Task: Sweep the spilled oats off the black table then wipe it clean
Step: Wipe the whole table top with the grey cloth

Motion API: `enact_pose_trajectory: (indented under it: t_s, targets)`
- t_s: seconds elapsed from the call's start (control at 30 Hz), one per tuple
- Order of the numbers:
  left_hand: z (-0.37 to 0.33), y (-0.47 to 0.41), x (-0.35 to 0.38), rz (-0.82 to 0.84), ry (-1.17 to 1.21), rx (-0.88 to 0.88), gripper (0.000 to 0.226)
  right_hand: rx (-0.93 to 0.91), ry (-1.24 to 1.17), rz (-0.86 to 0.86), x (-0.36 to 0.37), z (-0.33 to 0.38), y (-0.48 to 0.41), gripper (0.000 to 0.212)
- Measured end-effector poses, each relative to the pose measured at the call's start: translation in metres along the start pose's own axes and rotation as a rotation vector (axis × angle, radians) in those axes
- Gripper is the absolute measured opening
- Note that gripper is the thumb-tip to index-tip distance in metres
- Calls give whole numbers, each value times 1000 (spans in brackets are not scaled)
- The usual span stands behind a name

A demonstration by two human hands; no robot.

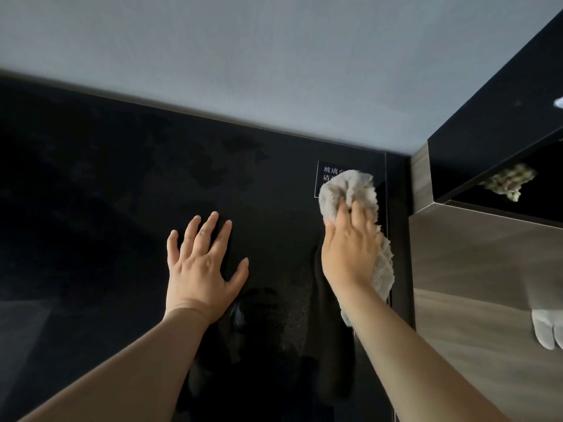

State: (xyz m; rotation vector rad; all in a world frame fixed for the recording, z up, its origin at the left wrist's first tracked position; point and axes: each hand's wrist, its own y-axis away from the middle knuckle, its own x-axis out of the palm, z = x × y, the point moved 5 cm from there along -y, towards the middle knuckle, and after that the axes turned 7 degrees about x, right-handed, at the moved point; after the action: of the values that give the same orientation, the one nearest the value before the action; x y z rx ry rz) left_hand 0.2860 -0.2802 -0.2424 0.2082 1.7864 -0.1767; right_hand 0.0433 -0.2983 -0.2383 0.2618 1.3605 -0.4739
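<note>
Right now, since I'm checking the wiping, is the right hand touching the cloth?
Touching. The head view shows the right hand on the cloth, fingers curled into it.

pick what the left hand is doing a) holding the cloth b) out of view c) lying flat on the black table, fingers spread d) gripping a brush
c: the left hand lies flat, fingers spread, on the black table; the right hand holds the cloth.

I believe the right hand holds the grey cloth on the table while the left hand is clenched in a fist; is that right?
Not quite. In the head view the left hand lies flat on the table with fingers spread, no fist; the right hand does hold the cloth there.
</note>
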Motion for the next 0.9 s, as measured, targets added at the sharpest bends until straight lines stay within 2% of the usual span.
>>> enact_pose_trajectory:
  t_s: [0.2, 0.27, 0.33, 0.4, 0.43, 0.5, 0.57, 0.73, 0.8, 0.9]
  targets:
    - [-2, -1, -2, -12, 8, -5, 72, -287, -229, 70, -29, 1, 79, 29]
    - [-1, 0, -2, -18, 11, -6, 72, -259, -438, 131, -39, -1, 82, 12]
    - [-1, 0, -1, -18, 5, -10, 72, -188, -577, 57, -49, -2, 57, 22]
    - [0, 1, 0, -21, 7, -10, 72, -90, -559, -62, -48, -4, 14, 14]
    - [0, 1, 0, -27, 12, -7, 72, -60, -468, -76, -43, -2, -6, 10]
    - [0, 1, 0, -38, 24, -4, 72, -70, -288, -42, -23, 8, -27, 28]
    - [0, 1, 0, -47, 27, 0, 72, -139, -208, -57, -9, 18, -16, 35]
    - [0, 3, 0, -67, 61, 17, 68, -315, -237, 13, -18, 13, 59, 34]
    - [2, 6, -7, -81, 166, 37, 65, -340, -268, 96, -28, 7, 100, 31]
    - [7, 33, -17, -97, 318, 128, 58, -294, -456, 225, -41, -4, 142, 21]
